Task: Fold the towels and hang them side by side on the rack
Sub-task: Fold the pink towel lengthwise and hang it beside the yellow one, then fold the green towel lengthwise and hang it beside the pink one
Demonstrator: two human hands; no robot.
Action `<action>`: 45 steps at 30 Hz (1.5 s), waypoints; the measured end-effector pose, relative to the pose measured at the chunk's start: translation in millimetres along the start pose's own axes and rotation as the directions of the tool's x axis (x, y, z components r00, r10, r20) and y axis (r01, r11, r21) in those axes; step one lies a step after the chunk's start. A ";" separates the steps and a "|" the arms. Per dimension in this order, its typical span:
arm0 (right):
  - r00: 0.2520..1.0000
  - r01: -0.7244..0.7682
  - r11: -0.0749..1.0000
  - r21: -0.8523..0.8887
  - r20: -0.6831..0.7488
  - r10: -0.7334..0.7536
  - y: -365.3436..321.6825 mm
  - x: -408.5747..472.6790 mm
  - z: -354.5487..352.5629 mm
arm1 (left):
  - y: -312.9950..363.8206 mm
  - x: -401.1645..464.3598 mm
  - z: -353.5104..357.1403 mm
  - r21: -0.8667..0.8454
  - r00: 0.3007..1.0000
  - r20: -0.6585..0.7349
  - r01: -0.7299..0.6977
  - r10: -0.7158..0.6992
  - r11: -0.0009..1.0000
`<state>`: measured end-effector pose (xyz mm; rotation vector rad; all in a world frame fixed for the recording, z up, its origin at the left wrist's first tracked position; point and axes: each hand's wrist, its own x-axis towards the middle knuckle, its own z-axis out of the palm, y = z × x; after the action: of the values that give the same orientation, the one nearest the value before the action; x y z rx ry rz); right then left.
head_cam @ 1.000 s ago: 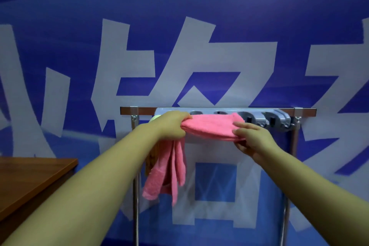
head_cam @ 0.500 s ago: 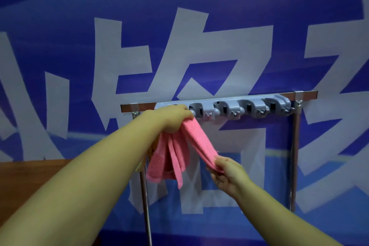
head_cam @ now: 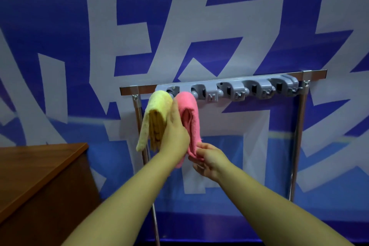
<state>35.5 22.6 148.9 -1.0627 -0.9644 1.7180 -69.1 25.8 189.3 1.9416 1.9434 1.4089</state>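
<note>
I see two folded towels draped side by side at the left end of the rack (head_cam: 219,84): the yellow towel (head_cam: 153,118) on the left, the pink towel (head_cam: 189,118) just right of it (touching or nearly so). My left hand (head_cam: 175,132) lies flat, fingers straight, against the pink towel's left side. My right hand (head_cam: 209,161) pinches its lower end. A wooden table (head_cam: 36,175) stands at near left.
</note>
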 end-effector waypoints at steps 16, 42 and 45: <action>0.999 -0.030 0.926 -0.377 -0.043 0.015 124.3 8.2 -77.2 | -127.3 -164.5 126.7 -0.020 0.843 0.466 0.314 -0.269 0.949; 0.642 -0.743 0.235 -0.626 -0.569 0.514 511.1 29.5 -347.7 | -277.3 -406.1 354.6 0.491 0.074 0.767 0.572 -0.637 0.657; 0.723 -0.635 0.179 -0.751 -0.496 0.481 539.5 37.3 -349.1 | -285.8 -419.6 365.1 0.504 0.051 0.773 0.555 -0.632 0.661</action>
<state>203.7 -57.7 -467.2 -2.5400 -1.6022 1.5333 21.0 -60.3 -423.4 1.0746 1.7029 -0.1210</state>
